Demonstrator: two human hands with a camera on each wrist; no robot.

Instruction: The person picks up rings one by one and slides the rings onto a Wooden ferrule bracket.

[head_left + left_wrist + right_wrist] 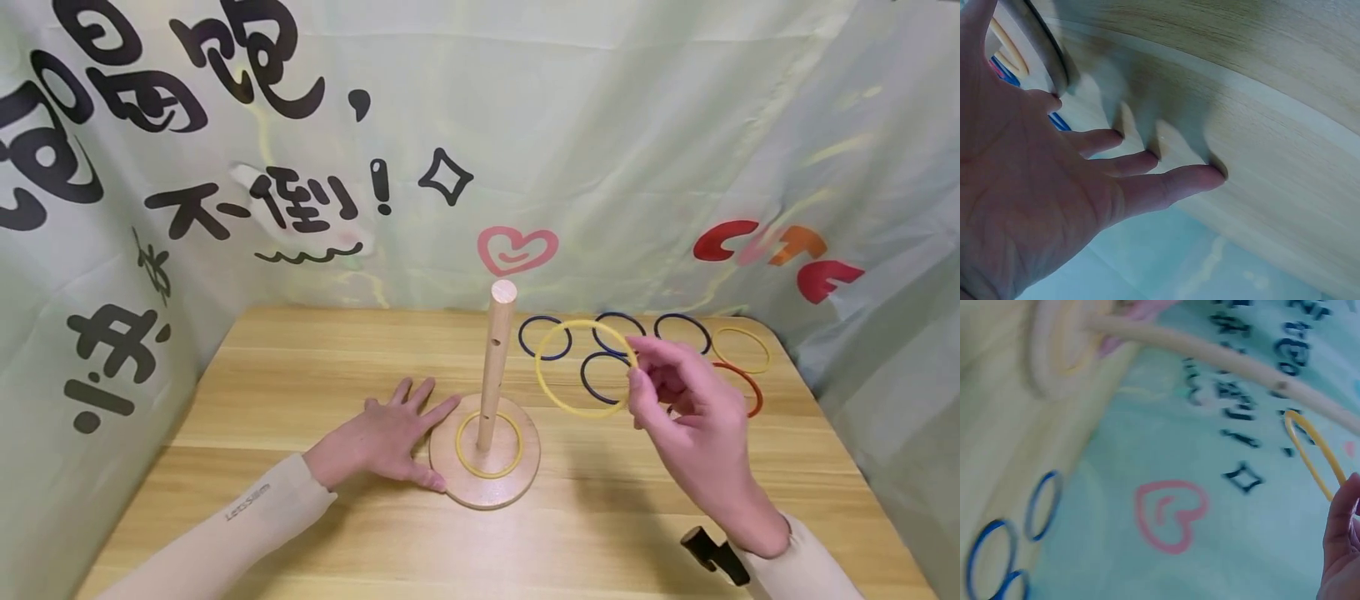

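A wooden post [496,362] stands upright on a round wooden base [487,497] on the table. Around the foot of the post, a yellow ring [490,476] lies flat on the base. My left hand [386,437], fingers straight and spread, rests at the left side of the base, thumb and index finger along its edge. Between thumb and fingertips my right hand [701,417] pinches another yellow ring [585,322], raised above the table to the right of the post. In the right wrist view this held ring [1318,439] appears tilted close to the post [1241,369].
Several dark blue rings [544,358] lie at the table's back right. Beyond my right hand are a red ring [760,398] and a yellow ring [768,354]. A pale printed curtain [600,150] encloses the back and sides of the wooden table [300,350].
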